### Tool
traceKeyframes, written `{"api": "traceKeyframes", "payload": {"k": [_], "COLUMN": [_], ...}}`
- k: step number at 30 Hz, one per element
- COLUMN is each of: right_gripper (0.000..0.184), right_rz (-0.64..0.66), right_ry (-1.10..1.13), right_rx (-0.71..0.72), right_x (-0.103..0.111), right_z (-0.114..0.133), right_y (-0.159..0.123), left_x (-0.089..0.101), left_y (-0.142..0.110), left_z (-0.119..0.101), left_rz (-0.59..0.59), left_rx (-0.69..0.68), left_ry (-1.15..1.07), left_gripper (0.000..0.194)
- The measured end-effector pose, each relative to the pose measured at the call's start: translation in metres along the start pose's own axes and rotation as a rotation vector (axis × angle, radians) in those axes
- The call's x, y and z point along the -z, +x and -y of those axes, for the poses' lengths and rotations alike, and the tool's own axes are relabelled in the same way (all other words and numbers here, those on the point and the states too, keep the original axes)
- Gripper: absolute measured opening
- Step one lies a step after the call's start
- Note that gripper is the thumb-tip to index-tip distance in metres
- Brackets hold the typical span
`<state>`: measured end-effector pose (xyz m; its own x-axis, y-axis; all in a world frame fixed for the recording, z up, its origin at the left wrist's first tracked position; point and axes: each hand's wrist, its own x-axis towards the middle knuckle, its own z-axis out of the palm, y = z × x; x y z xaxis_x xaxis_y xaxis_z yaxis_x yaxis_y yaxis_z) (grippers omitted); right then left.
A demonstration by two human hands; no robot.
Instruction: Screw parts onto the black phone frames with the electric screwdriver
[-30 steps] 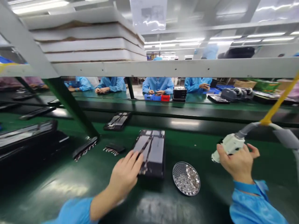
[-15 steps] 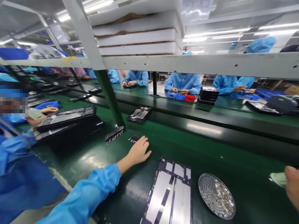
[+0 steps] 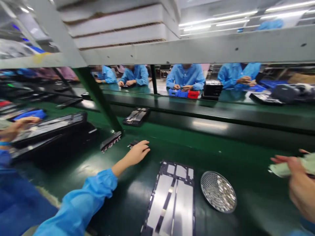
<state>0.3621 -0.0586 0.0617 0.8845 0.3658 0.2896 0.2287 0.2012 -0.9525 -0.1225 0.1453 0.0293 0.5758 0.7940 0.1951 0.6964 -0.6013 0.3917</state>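
At the near edge of the green, glossy desk (image 3: 128, 209), running out of view, lies a flat, rectangular, black-framed panel (image 3: 183, 196) with silver metal plates and dark diagonal strips; neither hand touches it. Its plates and strips are in place and its upper face is uncovered, so the work looks partway along. Towards the desk's right side, a round, perforated metal dish (image 3: 208, 186) holds many loose silver pieces (image 3: 225, 193), seemingly unused. Farther right, the right hand (image 3: 300, 188) grips a pale green handheld tool (image 3: 282, 169), clear of the panel. The left hand (image 3: 136, 153), fingers loosely spread and apparently holding nothing, reaches to a small black part with short wires (image 3: 133, 143); whether they touch cannot be told. Near the desk's far edge lies a similar dark panel (image 3: 136, 117). Beyond, blue-clad workers (image 3: 185, 78) sit along another green bench beneath a white shelf beam (image 3: 187, 49) and bright strip lights.
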Motion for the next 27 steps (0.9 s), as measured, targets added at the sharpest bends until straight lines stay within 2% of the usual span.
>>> {"api": "traceKeyframes", "payload": {"k": [3,5,8,12,14,17,21,27], "right_gripper": [0.063,0.063,0.06,0.071,0.072,0.067,0.062,0.051], "right_rz": [0.02,0.034,0.067,0.108,0.134,0.149,0.168,0.214], "right_ry": [0.009,0.018,0.016,0.03,0.009,-0.014,0.009,0.061], "right_rx": [-0.007,0.016,0.01,0.009,0.018,0.023,0.032,0.077], "right_x": [-0.004,-0.007,-0.011,-0.015,-0.016,-0.017,-0.02,-0.023], "right_z": [0.008,0.009,0.008,0.007,0.007,0.007,0.007,0.016], "right_y": [-0.008,-0.01,-0.013,-0.019,-0.021,-0.023,-0.027,-0.038], "left_x": [0.008,0.001,-0.027,-0.073,-0.089,-0.1,-0.099,-0.095], "left_y": [0.01,0.017,0.028,0.04,0.042,0.043,0.042,0.028], "left_z": [-0.026,-0.051,-0.09,-0.126,-0.134,-0.139,-0.138,-0.138], "left_rz": [0.03,0.096,0.173,0.208,0.207,0.202,0.244,0.315], "left_rx": [-0.006,-0.028,-0.041,-0.031,-0.053,-0.132,-0.302,-0.56], "left_ry": [-0.172,-0.285,-0.426,-0.522,-0.531,-0.518,-0.453,-0.348], "left_gripper": [0.034,0.028,0.023,0.017,0.019,0.008,0.004,0.025]}}
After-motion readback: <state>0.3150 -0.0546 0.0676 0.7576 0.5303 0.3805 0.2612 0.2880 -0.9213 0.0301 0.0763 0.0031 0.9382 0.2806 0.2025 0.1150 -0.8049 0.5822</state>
